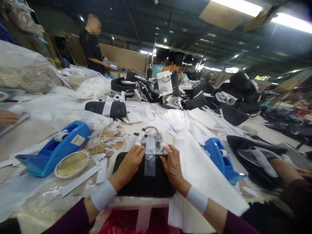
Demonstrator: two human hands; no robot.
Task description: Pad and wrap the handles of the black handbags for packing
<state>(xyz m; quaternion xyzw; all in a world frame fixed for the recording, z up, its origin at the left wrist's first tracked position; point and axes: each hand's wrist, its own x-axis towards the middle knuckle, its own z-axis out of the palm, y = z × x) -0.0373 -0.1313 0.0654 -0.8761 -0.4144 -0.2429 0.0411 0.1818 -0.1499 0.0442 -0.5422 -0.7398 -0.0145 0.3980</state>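
On a crowded desk [263, 130], a black bag [146, 186] lies flat near the front edge, between a person's two arms. The left grip [131, 161] has its fingers bent at the bag's far edge, beside the white-wrapped handle [140, 138]; the right grip [175, 164] is loosely spread, thumb on the bag; whether either pinches the wrapping, one cannot tell. Between them, a strip of clear tape [149, 159] runs from the handle onto the bag. Good work here likely calls for steadying both wrapped sides while smoothing the strip flat from its middle outward, without creases. For room, a white sheet [209, 177] lies just beside the bag on the right, with a blue tape dispenser [218, 159] past it; a larger blue dispenser [62, 151] and a round dish [72, 164] bound the left, so lifting straight up seems safer than sweeping sideways
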